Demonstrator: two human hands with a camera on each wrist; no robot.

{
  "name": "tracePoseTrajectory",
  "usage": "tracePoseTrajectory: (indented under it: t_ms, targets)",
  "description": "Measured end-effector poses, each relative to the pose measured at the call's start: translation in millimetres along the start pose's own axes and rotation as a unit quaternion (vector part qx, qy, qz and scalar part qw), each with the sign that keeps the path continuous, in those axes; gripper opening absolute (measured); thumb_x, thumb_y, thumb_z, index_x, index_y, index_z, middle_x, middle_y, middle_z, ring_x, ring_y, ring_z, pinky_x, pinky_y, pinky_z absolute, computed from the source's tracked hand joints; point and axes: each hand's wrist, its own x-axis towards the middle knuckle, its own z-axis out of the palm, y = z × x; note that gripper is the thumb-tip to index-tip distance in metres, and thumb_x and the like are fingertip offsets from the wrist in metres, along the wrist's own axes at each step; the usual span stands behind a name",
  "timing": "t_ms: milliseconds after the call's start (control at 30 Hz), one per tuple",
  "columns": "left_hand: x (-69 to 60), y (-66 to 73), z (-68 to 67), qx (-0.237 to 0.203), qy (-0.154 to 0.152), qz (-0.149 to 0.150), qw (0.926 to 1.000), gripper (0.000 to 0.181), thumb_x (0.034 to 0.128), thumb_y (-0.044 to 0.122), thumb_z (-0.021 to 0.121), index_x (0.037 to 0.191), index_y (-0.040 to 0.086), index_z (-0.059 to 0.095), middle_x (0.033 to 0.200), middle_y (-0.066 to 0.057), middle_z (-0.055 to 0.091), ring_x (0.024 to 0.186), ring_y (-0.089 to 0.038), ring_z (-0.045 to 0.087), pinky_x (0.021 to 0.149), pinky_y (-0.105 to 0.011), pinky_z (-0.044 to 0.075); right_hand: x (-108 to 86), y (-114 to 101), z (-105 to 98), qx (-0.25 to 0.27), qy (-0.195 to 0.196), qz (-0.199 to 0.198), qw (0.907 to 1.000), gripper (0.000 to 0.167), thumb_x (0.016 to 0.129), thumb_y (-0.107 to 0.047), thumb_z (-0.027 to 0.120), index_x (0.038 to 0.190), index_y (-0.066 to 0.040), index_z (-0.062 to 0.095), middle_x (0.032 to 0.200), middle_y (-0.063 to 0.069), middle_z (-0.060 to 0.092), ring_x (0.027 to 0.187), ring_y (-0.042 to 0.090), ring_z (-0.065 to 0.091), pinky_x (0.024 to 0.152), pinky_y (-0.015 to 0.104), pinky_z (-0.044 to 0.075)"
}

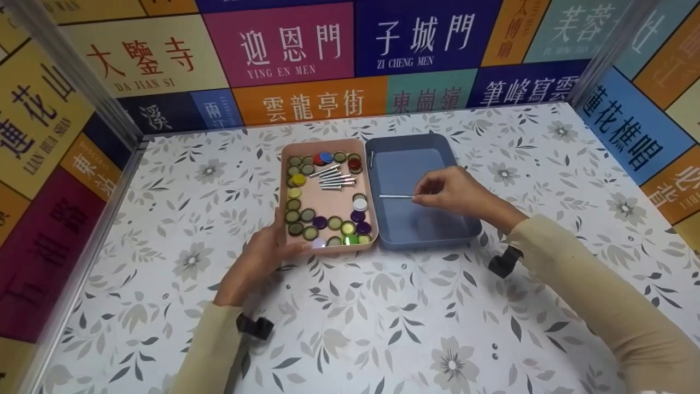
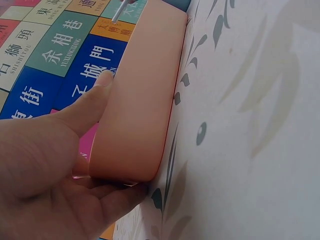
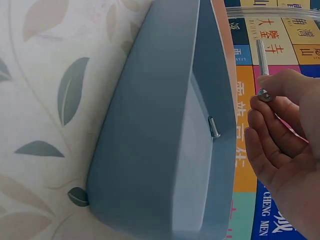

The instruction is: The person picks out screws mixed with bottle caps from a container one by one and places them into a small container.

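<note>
Head view: we are holding our right hand over the blue tray, thumb and fingertips pinching a metal bolt whose shaft is pointing toward the left edge of the desk. Our left hand is gripping the near-left corner of the pink tray. Both trays are lying near the desk's far edge.

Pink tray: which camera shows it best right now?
The head view: it shows the pink tray from above, with the bottle caps and screws inside. The left wrist view shows mainly its outer wall, held by the left hand; the right wrist view, just a thin strip beyond the blue tray.
</note>
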Motion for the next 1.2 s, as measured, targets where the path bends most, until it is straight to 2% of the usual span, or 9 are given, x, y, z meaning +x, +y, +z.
tracePoseTrajectory:
  t_ms: [133, 333, 433, 500, 733, 900, 967, 1067, 1200]
  targets:
    - [0.3, 0.7, 0.3, -0.011, 0.001, -0.006, 0.9999, 0.087, 0.0956, 0.032, 0.068, 0.163, 0.026, 0.013, 0.140, -0.007, 0.063, 0.114, -0.023, 0.063, 0.106, -0.044, 0.048, -2.0, 1.8, 0.3, -0.009, -0.001, 0.006, 0.9999, 0.012, 0.087, -0.020, 0.079, 0.092, -0.009, 0.078, 0.088, 0.006, 0.076, 0.073, 0.006, 0.060, 0.064, 0.017, 0.048]
    - [0.0, 2.4, 0.3, -0.002, 0.004, -0.010, 0.9999, 0.091, 0.0955, 0.033, 0.068, 0.163, 0.028, 0.007, 0.136, -0.007, 0.065, 0.098, -0.020, 0.067, 0.088, -0.038, 0.055, -5.5, 6.6, 2.0, -0.021, 0.003, 0.011, 0.9997, 0.010, 0.086, -0.020, 0.080, 0.091, -0.011, 0.078, 0.086, 0.005, 0.077, 0.072, 0.006, 0.059, 0.063, 0.017, 0.047]
    - [-0.6, 3.4, 0.2, 0.002, 0.008, -0.011, 0.9999, 0.092, 0.0952, 0.032, 0.068, 0.163, 0.029, 0.007, 0.137, -0.008, 0.065, 0.095, -0.020, 0.067, 0.086, -0.037, 0.055, -7.6, 8.9, 3.4, -0.022, 0.004, 0.010, 0.9997, 0.010, 0.086, -0.019, 0.079, 0.091, -0.011, 0.078, 0.085, 0.005, 0.076, 0.071, 0.007, 0.059, 0.063, 0.017, 0.046]
    - [-0.9, 3.6, 0.2, 0.005, 0.007, -0.010, 0.9999, 0.093, 0.0956, 0.032, 0.068, 0.163, 0.028, 0.004, 0.139, -0.009, 0.063, 0.097, -0.021, 0.068, 0.089, -0.038, 0.055, -8.9, 10.6, 4.2, -0.024, 0.004, 0.007, 0.9997, 0.009, 0.086, -0.018, 0.079, 0.090, -0.010, 0.078, 0.085, 0.005, 0.076, 0.072, 0.007, 0.059, 0.064, 0.017, 0.046]
    - [0.6, 3.8, 0.9, -0.010, 0.002, -0.022, 0.9997, 0.098, 0.0943, 0.034, 0.070, 0.162, 0.031, -0.002, 0.146, -0.005, 0.058, 0.116, -0.020, 0.064, 0.112, -0.042, 0.046, -11.2, 14.8, 5.8, -0.032, -0.004, 0.005, 0.9995, 0.007, 0.086, -0.015, 0.078, 0.089, -0.009, 0.077, 0.084, 0.005, 0.075, 0.073, 0.008, 0.059, 0.066, 0.017, 0.047]
    - [0.8, 3.3, 1.1, -0.016, 0.009, -0.006, 0.9998, 0.085, 0.0942, 0.031, 0.070, 0.162, 0.026, 0.019, 0.144, -0.006, 0.060, 0.117, -0.022, 0.062, 0.111, -0.043, 0.045, -12.2, 18.3, 6.7, -0.040, -0.004, 0.013, 0.9991, 0.005, 0.085, -0.014, 0.078, 0.088, -0.009, 0.077, 0.083, 0.005, 0.074, 0.074, 0.008, 0.059, 0.068, 0.018, 0.046]
    - [0.3, 2.9, 1.3, -0.014, 0.010, -0.001, 0.9998, 0.085, 0.0939, 0.031, 0.071, 0.161, 0.026, 0.019, 0.146, -0.006, 0.058, 0.120, -0.022, 0.060, 0.114, -0.044, 0.043, -12.4, 19.8, 7.9, -0.043, -0.006, 0.012, 0.9990, 0.005, 0.085, -0.013, 0.078, 0.088, -0.009, 0.077, 0.084, 0.005, 0.074, 0.076, 0.008, 0.059, 0.069, 0.017, 0.046]
    - [-0.1, 3.3, 2.0, -0.019, 0.010, -0.007, 0.9998, 0.095, 0.0922, 0.033, 0.072, 0.162, 0.031, 0.008, 0.150, -0.003, 0.054, 0.125, -0.021, 0.059, 0.117, -0.044, 0.040, -12.6, 21.8, 9.7, -0.041, -0.010, 0.006, 0.9991, 0.005, 0.085, -0.012, 0.079, 0.088, -0.009, 0.077, 0.085, 0.006, 0.075, 0.076, 0.009, 0.059, 0.069, 0.018, 0.046]
    - [0.7, 3.7, 3.0, -0.024, 0.009, -0.012, 0.9996, 0.096, 0.0916, 0.032, 0.073, 0.162, 0.033, 0.008, 0.147, -0.002, 0.057, 0.119, -0.020, 0.063, 0.114, -0.042, 0.044, -13.6, 24.3, 11.3, -0.035, -0.012, 0.004, 0.9993, 0.004, 0.085, -0.011, 0.078, 0.088, -0.009, 0.077, 0.085, 0.006, 0.076, 0.076, 0.010, 0.059, 0.069, 0.017, 0.046]
